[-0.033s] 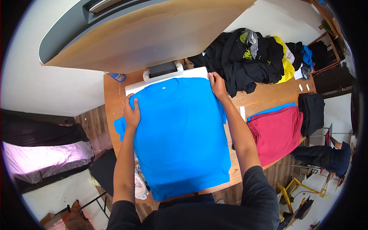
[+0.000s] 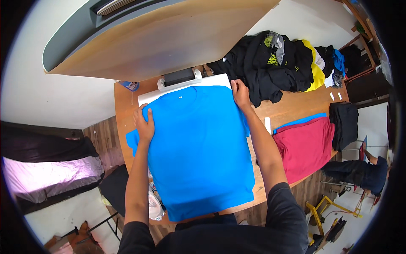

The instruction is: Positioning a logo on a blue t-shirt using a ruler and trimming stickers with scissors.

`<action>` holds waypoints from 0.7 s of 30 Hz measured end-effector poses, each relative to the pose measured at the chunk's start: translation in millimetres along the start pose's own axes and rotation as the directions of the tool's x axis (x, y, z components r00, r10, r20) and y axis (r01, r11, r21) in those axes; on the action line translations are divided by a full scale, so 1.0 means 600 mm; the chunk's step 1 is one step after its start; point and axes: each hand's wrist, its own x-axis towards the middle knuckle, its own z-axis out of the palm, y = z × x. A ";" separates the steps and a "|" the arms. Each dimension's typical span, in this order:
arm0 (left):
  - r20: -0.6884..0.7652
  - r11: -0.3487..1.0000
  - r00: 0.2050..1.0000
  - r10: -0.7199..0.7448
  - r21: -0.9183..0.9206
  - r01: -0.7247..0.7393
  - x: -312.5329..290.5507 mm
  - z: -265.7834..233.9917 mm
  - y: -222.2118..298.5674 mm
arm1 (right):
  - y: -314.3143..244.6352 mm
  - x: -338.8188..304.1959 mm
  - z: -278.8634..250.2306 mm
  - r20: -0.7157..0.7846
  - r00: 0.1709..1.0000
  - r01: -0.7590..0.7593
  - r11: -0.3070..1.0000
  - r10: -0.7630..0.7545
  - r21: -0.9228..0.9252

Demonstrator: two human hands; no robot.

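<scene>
A bright blue T-shirt [image 2: 198, 148] lies spread, neckline away from me, over the white lower board [image 2: 148, 98] of a heat press. The board's far edge shows past the collar. At the shirt's left shoulder, my left hand [image 2: 144, 123] is closed on the fabric, thumb on top and fingers bent at the edge. My right hand [image 2: 241, 94] pinches the right shoulder near the board's far corner, its fingers curled. Beyond the collar, the press's raised upper plate [image 2: 169, 42] has a tan underside and hangs tilted over the far side. The fingertips are partly hidden.
The wooden table [image 2: 258, 112] carries a heap of black garments [image 2: 270, 63] at the far right, with a yellow one [image 2: 316, 72] beside it. Nearer lie a folded maroon garment [image 2: 306, 144] and a black stack [image 2: 343, 125]. Another person [image 2: 372, 173] is at the far right.
</scene>
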 end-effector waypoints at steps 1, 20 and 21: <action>-0.001 1.000 1.000 0.006 -0.017 -0.006 -0.001 0.003 -0.001 | 0.008 0.003 0.001 -0.006 1.000 -0.003 1.000 0.003 0.002; -0.002 0.992 0.996 0.086 0.095 -0.085 0.055 -0.027 0.020 | 0.066 -0.027 -0.044 -0.283 0.908 0.344 0.936 -0.310 0.080; -0.037 0.996 0.997 0.071 0.061 -0.069 0.044 -0.035 0.029 | 0.047 -0.053 -0.049 -0.284 0.911 0.340 0.934 -0.298 0.112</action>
